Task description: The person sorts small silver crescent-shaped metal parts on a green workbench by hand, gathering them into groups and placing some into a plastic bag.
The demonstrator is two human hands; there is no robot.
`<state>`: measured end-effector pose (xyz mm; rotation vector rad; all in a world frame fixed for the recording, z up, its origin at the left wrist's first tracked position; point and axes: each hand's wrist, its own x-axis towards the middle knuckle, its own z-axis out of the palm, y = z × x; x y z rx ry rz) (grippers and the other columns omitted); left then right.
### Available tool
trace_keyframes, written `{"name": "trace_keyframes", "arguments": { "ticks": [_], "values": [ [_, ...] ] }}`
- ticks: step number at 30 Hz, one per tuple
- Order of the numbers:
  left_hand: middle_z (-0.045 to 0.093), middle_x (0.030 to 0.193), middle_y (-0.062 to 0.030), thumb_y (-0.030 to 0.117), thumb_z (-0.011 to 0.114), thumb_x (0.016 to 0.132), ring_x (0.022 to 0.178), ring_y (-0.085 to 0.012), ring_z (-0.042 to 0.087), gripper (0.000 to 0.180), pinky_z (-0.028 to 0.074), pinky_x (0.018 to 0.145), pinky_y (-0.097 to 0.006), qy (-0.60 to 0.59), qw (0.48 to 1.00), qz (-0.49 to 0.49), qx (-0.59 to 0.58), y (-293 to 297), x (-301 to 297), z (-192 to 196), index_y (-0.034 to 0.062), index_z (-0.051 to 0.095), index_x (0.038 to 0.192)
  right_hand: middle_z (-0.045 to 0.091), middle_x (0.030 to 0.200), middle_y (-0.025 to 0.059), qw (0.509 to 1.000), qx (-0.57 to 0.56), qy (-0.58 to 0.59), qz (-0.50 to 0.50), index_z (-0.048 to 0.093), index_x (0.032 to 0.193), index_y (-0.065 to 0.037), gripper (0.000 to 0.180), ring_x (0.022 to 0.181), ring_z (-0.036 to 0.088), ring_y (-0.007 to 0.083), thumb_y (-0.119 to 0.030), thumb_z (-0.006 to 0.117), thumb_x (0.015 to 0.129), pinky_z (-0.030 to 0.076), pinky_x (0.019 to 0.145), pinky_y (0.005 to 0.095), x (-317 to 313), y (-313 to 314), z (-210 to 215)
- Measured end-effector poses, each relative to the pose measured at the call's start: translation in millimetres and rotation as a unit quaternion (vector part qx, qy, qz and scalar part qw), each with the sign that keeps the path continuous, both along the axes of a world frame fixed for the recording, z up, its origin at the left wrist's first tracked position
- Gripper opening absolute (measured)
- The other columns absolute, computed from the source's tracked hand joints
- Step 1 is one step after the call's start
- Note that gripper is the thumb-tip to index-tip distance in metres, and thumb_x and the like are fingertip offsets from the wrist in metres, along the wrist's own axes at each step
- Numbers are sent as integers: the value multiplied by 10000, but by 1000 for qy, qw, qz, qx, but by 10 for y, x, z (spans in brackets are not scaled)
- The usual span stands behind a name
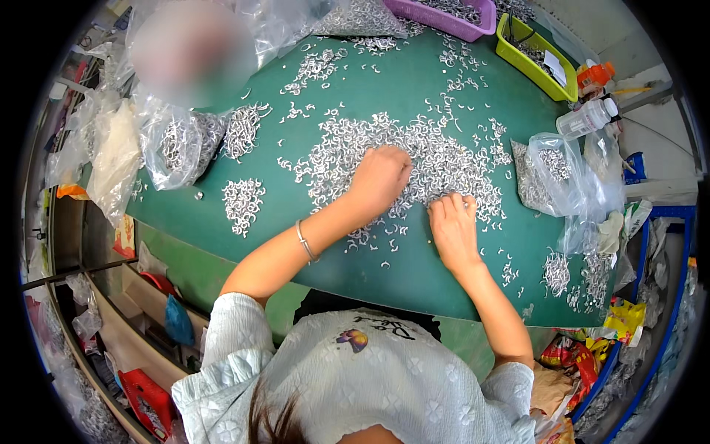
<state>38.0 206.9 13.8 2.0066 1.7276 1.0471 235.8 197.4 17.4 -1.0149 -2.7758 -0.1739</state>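
A wide heap of small silver crescent-shaped metal pieces (347, 148) is spread over the middle of the green tabletop (355, 277). My left hand (381, 177), with a silver bangle (303, 240) on its forearm, is curled over the heap's centre. Its fingertips point down and are hidden behind the back of the hand. At the near edge of the heap, to the right, is my right hand (453, 228). Its fingers are bent together and touch the pieces. Whatever either hand pinches is too small or too covered to make out.
Smaller piles (242, 207) lie left and near right. Clear plastic bags of pieces (181, 144) stand at left, with another bag (540, 174) at right. Purple (458, 22) and lime-green baskets (532, 59) line the far edge, near a white bottle (588, 118). A blurred person-like shape is far left.
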Motion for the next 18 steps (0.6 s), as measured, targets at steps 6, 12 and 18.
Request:
{"name": "trace_keyframes", "arguments": {
  "ticks": [6, 12, 18],
  "values": [
    [654, 852, -11, 13, 667, 845, 765, -62, 595, 147, 483, 687, -212, -295, 946, 39, -131, -160, -107, 179, -13, 641, 988, 580, 814, 68, 987, -34, 156, -31, 573, 878, -63, 157, 827, 548, 248, -1, 661, 764, 347, 848, 421, 110, 53, 16],
    [656, 889, -39, -21, 647, 859, 812, -79, 611, 279, 508, 749, -211, -346, 921, 17, -181, -311, -135, 166, -41, 619, 1136, 541, 823, 80, 983, -57, 154, -81, 589, 840, -60, 106, 883, 515, 249, -119, 671, 809, 341, 861, 427, 1, -58, 142],
    [684, 946, -117, -29, 665, 842, 896, -145, 663, 227, 530, 796, -237, -486, 841, 12, -240, -400, -136, 186, -62, 616, 1061, 578, 861, 60, 990, -18, 113, -80, 608, 835, -65, 115, 878, 517, 242, -103, 693, 769, 329, 852, 420, 14, -46, 36]
  ]
}}
